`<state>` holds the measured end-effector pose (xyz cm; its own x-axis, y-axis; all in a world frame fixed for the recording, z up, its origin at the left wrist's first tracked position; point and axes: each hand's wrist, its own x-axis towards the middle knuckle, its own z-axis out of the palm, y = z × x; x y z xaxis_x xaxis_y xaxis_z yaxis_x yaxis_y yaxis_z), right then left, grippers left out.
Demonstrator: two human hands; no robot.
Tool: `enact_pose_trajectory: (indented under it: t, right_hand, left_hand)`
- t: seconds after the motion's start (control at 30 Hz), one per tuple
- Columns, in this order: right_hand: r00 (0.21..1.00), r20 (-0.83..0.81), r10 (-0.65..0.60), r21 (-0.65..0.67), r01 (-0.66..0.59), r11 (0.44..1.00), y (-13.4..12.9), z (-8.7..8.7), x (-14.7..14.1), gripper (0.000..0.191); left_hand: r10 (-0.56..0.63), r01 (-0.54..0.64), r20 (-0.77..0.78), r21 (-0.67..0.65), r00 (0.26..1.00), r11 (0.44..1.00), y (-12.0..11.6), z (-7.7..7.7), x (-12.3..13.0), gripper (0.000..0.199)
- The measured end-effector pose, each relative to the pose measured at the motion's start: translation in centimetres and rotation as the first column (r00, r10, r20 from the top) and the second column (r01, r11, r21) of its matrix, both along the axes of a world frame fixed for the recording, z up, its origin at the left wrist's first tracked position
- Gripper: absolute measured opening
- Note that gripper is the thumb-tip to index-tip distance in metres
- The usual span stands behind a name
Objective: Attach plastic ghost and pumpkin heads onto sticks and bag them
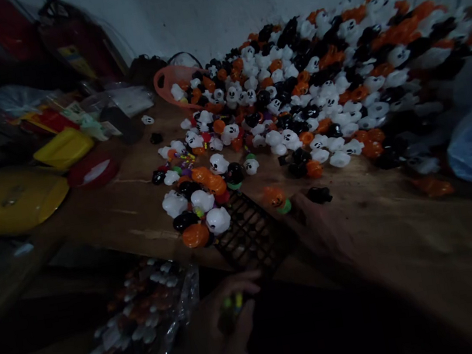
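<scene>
Low in the middle, my left hand [229,326] is curled round small dark pieces with yellow-green marks [232,305]; their kind is too dim to make out. My right hand [321,226] reaches over the wooden table with its fingers closed at the green base of an orange pumpkin figure [275,196]. Beside it lies a black figure [319,194]. Between the hands is a black plastic grid basket [248,231]. At its left edge sit several finished-looking figures, among them a white ghost [218,220] and an orange pumpkin [196,236].
A large heap of white, orange and black figures [325,92] covers the table's back and right. An orange basket [164,87] leans into it. A red bowl [92,170] and yellow containers [64,148] stand left. A clear bag of figures [138,327] is below the table edge.
</scene>
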<state>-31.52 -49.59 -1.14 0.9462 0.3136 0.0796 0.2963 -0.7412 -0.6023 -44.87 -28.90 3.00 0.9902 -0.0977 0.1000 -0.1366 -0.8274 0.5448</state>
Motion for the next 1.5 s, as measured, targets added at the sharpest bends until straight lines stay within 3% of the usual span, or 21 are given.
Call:
enact_pose_trajectory:
  t: [0.13,0.27,0.4,0.5,0.6,0.83,0.9,1.0,1.13,1.2,1.27,1.37,1.5]
  right_hand:
    - [0.988,0.026,0.154,0.041,-0.155,0.987,2.6,0.7,0.9,0.01]
    - [0.97,0.092,0.224,0.228,-0.239,0.944,4.0,1.2,1.9,0.01]
    - [0.972,0.041,0.231,0.398,-0.227,0.889,5.7,0.7,2.6,0.018]
    - [0.968,-0.066,0.24,0.445,-0.187,0.876,6.8,-0.1,2.7,0.019]
    - [0.971,-0.018,0.238,0.463,-0.203,0.863,7.1,-0.7,2.6,0.011]
    - [0.982,-0.018,0.187,0.385,-0.166,0.908,6.8,-0.5,2.5,0.024]
    - [0.979,0.041,0.202,0.344,-0.203,0.917,6.1,0.0,2.7,0.024]
    - [0.942,0.153,0.3,0.146,-0.322,0.936,4.0,1.3,3.0,0.024]
    - [0.911,0.086,0.403,-0.086,-0.397,0.914,0.9,2.9,3.4,0.023]
    - [0.887,0.063,0.458,-0.173,-0.443,0.88,0.6,3.4,3.8,0.02]
    - [0.86,0.057,0.508,-0.22,-0.485,0.846,1.3,3.9,4.4,0.02]
    - [0.813,0.074,0.578,-0.191,-0.558,0.808,3.6,4.3,5.5,0.018]
    - [0.812,0.091,0.576,-0.083,-0.571,0.817,6.8,4.2,6.7,0.017]
  left_hand:
    - [0.125,-0.164,-0.215,-0.172,0.969,0.971,-1.0,-2.3,0.0,0.035]
    - [0.11,-0.194,-0.305,-0.26,0.946,0.946,-0.4,-2.7,0.4,0.038]
    - [0.101,-0.228,-0.346,-0.349,0.933,0.909,-0.1,-2.9,0.2,0.036]
    - [0.131,-0.27,-0.336,-0.411,0.933,0.871,-0.4,-3.5,0.0,0.035]
    - [0.168,-0.311,-0.326,-0.46,0.93,0.831,-0.7,-3.8,0.0,0.035]
    - [0.15,-0.305,-0.339,-0.471,0.929,0.827,-0.6,-3.1,0.2,0.032]
    - [0.206,-0.361,-0.346,-0.475,0.915,0.802,-0.9,-2.5,0.3,0.028]
    - [0.337,-0.523,-0.419,-0.491,0.843,0.696,-1.9,-1.6,0.7,0.022]
    - [0.384,-0.636,-0.509,-0.563,0.77,0.527,-2.8,-1.0,1.9,0.021]
    - [0.371,-0.641,-0.525,-0.577,0.766,0.506,-2.9,-1.0,2.5,0.02]
    - [0.337,-0.623,-0.533,-0.572,0.776,0.533,-2.7,-0.9,2.9,0.022]
    - [0.288,-0.61,-0.557,-0.567,0.779,0.554,-2.4,-0.6,3.0,0.028]
    - [0.283,-0.674,-0.623,-0.586,0.73,0.45,-2.3,-0.2,2.7,0.033]
